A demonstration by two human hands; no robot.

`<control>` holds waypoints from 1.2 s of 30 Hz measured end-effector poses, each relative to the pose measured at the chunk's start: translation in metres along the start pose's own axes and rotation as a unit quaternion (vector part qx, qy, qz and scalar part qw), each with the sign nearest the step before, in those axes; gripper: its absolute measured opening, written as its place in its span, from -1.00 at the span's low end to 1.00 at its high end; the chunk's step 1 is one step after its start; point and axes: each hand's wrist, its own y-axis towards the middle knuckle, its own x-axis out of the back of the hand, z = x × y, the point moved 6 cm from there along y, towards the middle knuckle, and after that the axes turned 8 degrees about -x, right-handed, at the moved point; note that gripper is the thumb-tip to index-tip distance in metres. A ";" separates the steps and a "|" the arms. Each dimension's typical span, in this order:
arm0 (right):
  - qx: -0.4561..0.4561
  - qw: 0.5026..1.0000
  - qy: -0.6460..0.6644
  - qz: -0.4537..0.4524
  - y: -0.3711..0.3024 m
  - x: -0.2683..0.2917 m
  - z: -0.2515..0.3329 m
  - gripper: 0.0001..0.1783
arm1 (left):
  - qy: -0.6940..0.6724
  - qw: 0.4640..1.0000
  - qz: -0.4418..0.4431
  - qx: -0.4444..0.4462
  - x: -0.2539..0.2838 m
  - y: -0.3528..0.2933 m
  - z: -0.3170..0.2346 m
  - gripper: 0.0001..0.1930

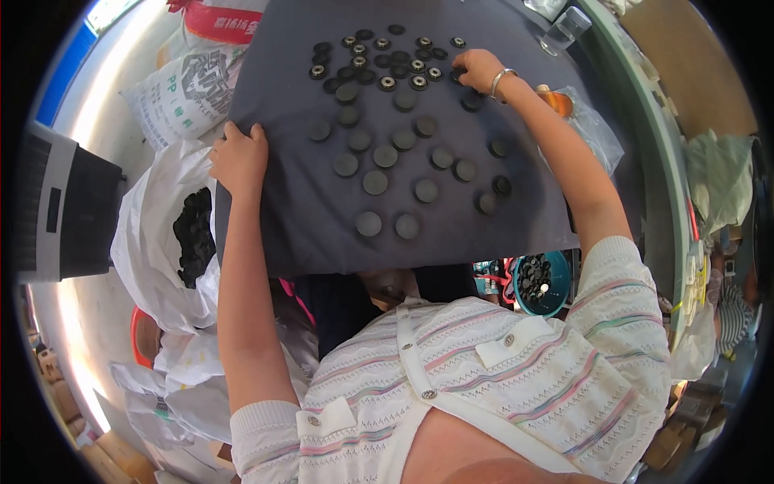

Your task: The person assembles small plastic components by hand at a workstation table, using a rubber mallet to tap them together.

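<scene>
My left hand (pixel 240 160) is at the left edge of a table covered with a dark grey cloth (pixel 298 234). Its thumb lies on top and its fingers curl over the side, gripping the edge. At the far right, my right hand (pixel 481 71), with a bracelet at the wrist, pinches a small black round piece (pixel 457 75), partly hidden by the fingers. Many plain black discs (pixel 375 182) lie scattered across the cloth. Towards the far side, several black rings with a metallic centre (pixel 387 82) lie among darker ring-shaped pieces (pixel 400 57).
A clear plastic cup (pixel 566 31), an orange object (pixel 556 102) and a plastic bag (pixel 592 133) lie on the right. A teal bucket (pixel 566 278) of small parts stands below the near edge. White sacks (pixel 153 202), one holding black pieces, stand at left beside a dark bin (pixel 85 210).
</scene>
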 end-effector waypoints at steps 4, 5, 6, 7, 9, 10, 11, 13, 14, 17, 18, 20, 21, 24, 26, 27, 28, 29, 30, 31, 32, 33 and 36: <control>0.000 0.999 -0.019 0.030 0.010 -0.008 0.003 -0.61 | 0.009 1.000 0.013 0.006 -0.003 0.003 0.006 -0.37; 0.001 0.999 -0.019 0.030 0.011 -0.008 0.004 -0.61 | 0.009 1.000 0.013 0.007 -0.002 0.002 0.006 -0.37; 0.009 0.998 -0.038 0.041 0.013 -0.008 0.006 -0.63 | 0.006 1.000 0.012 0.006 0.000 0.002 0.003 -0.39; 0.017 0.997 -0.057 0.052 0.015 -0.007 0.007 -0.64 | 0.003 1.000 0.010 0.006 0.003 0.001 0.001 -0.42; 0.000 0.997 -0.059 0.044 0.022 0.003 0.005 -0.64 | 0.004 1.000 0.009 0.007 0.002 -0.002 0.000 -0.42; -0.018 0.997 -0.060 0.038 0.026 0.008 0.006 -0.64 | 0.005 1.000 0.011 0.008 0.001 -0.003 0.001 -0.43; -0.015 0.997 -0.060 0.036 0.033 0.010 0.010 -0.64 | 0.006 1.000 0.008 0.011 0.002 -0.002 0.004 -0.43; 0.000 0.999 -0.037 -0.013 0.049 0.013 0.011 -0.61 | -0.003 1.000 -0.007 0.000 0.004 -0.001 0.003 -0.43; 0.002 0.999 -0.037 -0.015 0.054 0.008 0.012 -0.61 | -0.003 1.000 -0.010 0.001 0.005 -0.002 0.004 -0.43; 0.001 0.995 -0.095 0.004 0.070 -0.015 0.010 -0.59 | -0.005 1.000 0.007 0.011 0.003 -0.003 -0.002 -0.43; -0.016 0.996 -0.086 0.005 0.071 -0.020 0.008 -0.60 | -0.005 1.000 0.006 0.007 0.003 -0.003 -0.002 -0.43; -0.033 0.996 -0.078 0.007 0.071 -0.024 0.001 -0.60 | -0.006 1.000 0.006 0.004 0.003 -0.003 -0.002 -0.43; -0.028 0.998 -0.029 -0.040 0.067 -0.018 0.001 -0.60 | -0.006 1.000 0.002 0.004 0.003 -0.003 -0.001 -0.43; -0.027 0.992 0.056 -0.112 0.051 0.003 -0.012 -0.60 | -0.004 1.000 0.004 0.004 0.002 -0.002 0.002 -0.43; -0.046 0.983 0.103 -0.142 0.034 0.019 -0.025 -0.61 | 0.000 1.000 0.009 0.007 0.002 -0.003 0.006 -0.43; -0.052 0.983 0.100 -0.144 0.021 0.021 -0.037 -0.61 | 0.001 1.000 0.005 0.006 0.002 -0.002 0.003 -0.42; -0.083 0.981 0.106 -0.139 0.010 0.017 -0.052 -0.63 | 0.004 1.000 0.001 0.007 0.002 -0.001 0.001 -0.42; -0.114 0.978 0.113 -0.134 -0.001 0.011 -0.065 -0.65 | 0.002 1.000 0.002 0.003 0.002 -0.001 0.000 -0.42; -0.127 0.978 0.110 -0.127 -0.012 0.003 -0.070 -0.66 | 0.001 1.000 0.007 0.005 0.001 0.000 0.000 -0.42; -0.132 0.977 0.110 -0.128 -0.020 -0.002 -0.075 -0.66 | 0.001 1.000 0.012 0.007 0.000 0.000 0.000 -0.41; -0.142 0.981 0.086 -0.102 -0.026 -0.010 -0.079 -0.66 | 0.000 1.000 0.013 0.003 0.000 0.001 -0.001 -0.41; -0.151 0.984 0.065 -0.075 -0.034 -0.015 -0.076 -0.67 | 0.004 1.000 0.013 0.005 0.000 0.000 0.000 -0.40; -0.129 0.988 0.033 -0.073 -0.038 -0.012 -0.070 -0.64 | 0.014 1.000 0.010 0.004 0.001 0.000 0.002 -0.40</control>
